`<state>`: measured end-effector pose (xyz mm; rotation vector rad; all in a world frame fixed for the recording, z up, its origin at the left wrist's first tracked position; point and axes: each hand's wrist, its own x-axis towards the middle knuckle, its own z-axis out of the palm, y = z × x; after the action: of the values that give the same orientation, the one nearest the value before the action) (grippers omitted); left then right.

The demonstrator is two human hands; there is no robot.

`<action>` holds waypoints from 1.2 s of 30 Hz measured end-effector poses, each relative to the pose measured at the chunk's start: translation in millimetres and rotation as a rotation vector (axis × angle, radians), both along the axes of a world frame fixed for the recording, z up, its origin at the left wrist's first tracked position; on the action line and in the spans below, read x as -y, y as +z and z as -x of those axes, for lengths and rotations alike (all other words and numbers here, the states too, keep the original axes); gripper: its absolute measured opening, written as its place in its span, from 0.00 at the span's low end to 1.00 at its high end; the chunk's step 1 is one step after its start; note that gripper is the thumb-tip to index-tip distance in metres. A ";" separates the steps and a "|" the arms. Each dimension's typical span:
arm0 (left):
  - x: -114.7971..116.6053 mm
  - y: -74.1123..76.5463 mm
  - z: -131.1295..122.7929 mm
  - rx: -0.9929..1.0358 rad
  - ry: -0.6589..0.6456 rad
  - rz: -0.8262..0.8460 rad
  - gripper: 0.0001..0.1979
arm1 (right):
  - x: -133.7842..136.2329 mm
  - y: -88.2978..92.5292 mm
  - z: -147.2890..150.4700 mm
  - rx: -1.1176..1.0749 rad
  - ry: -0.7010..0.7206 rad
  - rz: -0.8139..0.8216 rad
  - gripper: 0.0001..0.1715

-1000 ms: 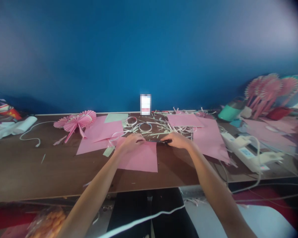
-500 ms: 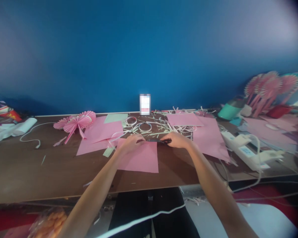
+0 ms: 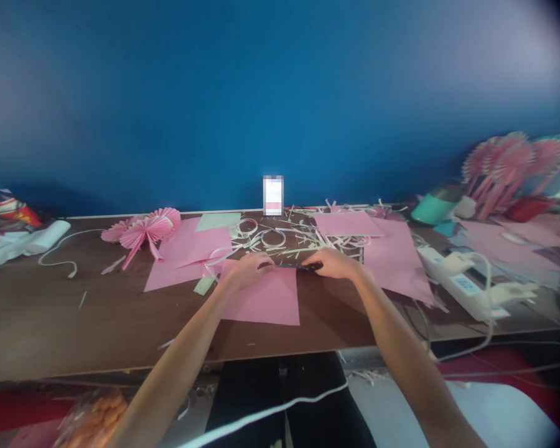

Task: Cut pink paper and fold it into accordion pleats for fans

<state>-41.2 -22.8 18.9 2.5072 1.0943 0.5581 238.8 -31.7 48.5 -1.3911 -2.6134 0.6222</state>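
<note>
A pink paper sheet (image 3: 266, 302) lies in front of me on the brown table. My left hand (image 3: 252, 267) is closed at its far left part, fingers curled over the far edge. To the right, my right hand (image 3: 329, 262) is closed round black-handled scissors (image 3: 312, 266). Their thin blades point left along the sheet's far edge, towards my left fingertips. Just beyond both hands lie a roll of tape (image 3: 273, 238) and many pale paper strips (image 3: 303, 239).
Pink paper fans (image 3: 147, 231) lie at the left, and more fans (image 3: 508, 162) stand at the far right. Pink sheets (image 3: 394, 258) and a white power strip (image 3: 464, 286) with cables are on the right. A lit phone (image 3: 273, 196) leans against the blue wall.
Hardly anything differs. Both hands keep their places at the sheet's far edge, and the view has shifted very slightly.
</note>
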 end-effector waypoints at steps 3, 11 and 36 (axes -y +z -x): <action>-0.7 -0.5 0.1 0.013 -0.009 0.016 0.15 | -0.4 -0.3 -1.1 -0.025 0.002 0.020 0.30; -2.4 -3.6 -0.1 0.052 0.003 0.031 0.14 | -1.3 -0.9 -0.6 -0.033 0.002 0.030 0.30; -1.8 -3.7 -3.4 0.141 0.014 0.077 0.15 | -0.7 -2.6 2.8 -0.045 0.031 -0.004 0.29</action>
<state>-37.8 -21.0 15.2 2.3575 1.0614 0.6727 236.1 -31.1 45.9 -1.3223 -2.6045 0.6436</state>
